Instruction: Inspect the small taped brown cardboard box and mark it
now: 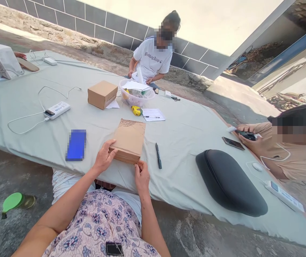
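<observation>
A small brown cardboard box (128, 137) rests on the cloth-covered table right in front of me, with dark scribbled lines along the far edge of its top. My left hand (105, 157) grips its near left corner, thumb on the front side and fingers on the top edge. At the near right corner, my right hand (142, 175) pinches the box's lower edge; the fingertips are partly hidden. A black marker pen (158, 156) lies to the right of the box. Left of my left hand is a blurred blue rectangle (76, 145).
Beyond are another cardboard box (101, 93), a plastic basket (137, 97), a yellow tape measure (136, 110) and paper with a pen (154, 115). A cabled white power bank (57, 110) lies left; a black cushion-like object (230, 182) sits right. Other people sit around the table (179, 132).
</observation>
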The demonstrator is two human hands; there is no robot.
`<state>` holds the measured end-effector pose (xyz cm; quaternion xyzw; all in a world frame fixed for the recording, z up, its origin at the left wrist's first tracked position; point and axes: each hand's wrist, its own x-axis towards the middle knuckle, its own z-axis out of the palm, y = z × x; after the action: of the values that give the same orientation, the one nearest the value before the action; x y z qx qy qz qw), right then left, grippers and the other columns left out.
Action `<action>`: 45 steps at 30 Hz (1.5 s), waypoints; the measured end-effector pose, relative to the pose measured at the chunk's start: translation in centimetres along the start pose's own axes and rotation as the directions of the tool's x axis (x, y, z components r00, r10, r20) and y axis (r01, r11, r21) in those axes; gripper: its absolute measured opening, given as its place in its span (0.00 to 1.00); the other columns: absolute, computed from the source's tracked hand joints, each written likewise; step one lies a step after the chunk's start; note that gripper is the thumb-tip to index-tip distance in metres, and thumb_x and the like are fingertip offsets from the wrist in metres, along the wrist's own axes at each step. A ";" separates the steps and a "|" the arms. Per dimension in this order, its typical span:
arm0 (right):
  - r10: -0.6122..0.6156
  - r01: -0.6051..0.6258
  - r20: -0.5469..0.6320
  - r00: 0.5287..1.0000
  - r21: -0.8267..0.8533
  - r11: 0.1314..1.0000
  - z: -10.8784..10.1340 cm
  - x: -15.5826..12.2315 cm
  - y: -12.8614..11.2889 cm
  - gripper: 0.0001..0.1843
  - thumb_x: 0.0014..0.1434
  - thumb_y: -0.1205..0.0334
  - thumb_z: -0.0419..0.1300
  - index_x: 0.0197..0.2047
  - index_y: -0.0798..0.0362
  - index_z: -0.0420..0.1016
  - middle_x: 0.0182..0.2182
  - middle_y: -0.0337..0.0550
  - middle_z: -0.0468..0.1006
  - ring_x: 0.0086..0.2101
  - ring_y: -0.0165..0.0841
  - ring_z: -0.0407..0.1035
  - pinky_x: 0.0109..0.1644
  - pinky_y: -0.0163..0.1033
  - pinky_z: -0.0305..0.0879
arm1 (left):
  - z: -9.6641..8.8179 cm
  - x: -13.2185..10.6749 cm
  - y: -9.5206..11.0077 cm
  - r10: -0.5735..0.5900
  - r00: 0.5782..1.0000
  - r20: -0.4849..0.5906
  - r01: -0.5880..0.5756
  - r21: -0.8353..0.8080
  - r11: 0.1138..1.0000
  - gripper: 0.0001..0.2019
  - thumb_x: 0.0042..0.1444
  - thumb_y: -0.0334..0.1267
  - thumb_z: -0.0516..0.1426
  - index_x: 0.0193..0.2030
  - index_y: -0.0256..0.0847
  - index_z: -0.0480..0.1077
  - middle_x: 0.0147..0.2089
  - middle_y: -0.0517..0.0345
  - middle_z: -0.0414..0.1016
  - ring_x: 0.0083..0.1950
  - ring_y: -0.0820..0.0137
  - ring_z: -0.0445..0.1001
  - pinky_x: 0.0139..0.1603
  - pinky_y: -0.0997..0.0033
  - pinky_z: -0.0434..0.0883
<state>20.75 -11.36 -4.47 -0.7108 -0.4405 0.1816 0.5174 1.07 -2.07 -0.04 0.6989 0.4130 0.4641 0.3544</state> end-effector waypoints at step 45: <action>-0.012 0.012 0.025 1.000 -0.008 1.000 0.9 0.0 -2.1 0.17 0.59 0.52 0.57 0.49 0.51 0.68 0.32 0.38 0.74 0.32 0.34 0.72 0.40 0.40 0.71 | 2.0 -1.7 -1.3 0.031 0.999 0.026 -0.039 0.422 0.906 0.16 0.62 0.47 0.58 0.51 0.40 0.71 0.53 0.43 0.79 0.60 0.52 0.74 0.62 0.50 0.67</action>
<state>19.20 -10.71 -2.99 -0.7080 -0.4517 0.1855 0.5101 2.28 -3.27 -2.41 0.7708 0.4876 0.3633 0.1900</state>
